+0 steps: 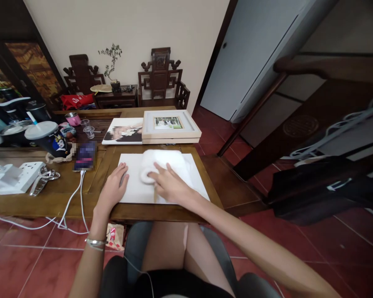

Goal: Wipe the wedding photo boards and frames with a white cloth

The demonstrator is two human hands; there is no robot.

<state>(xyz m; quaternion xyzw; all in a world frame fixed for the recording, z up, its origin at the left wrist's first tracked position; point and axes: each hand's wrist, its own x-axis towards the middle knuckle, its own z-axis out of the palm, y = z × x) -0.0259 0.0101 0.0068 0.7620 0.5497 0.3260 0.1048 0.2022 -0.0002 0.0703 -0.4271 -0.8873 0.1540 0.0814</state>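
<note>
Knees (170,248) under the table (136,212), an open, empty left hand (113,188) is bracing a white panel (192,178) while the right hand (169,186), fingers spread, is pressing a cloth (161,159), risking a skid.

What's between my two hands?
Head view: between left hand and right hand lies bare white board, plus the end of the white cloth under the right fingertips.

No wording can be read for certain anywhere. The red bag (76,99) by the far chairs carries white lettering, too small to make out. The dark cup (54,142) on the desk (65,194) bears a cartoon figure rather than words. The snack packet (115,236) on the floor has red print, too blurred to tell.
</note>
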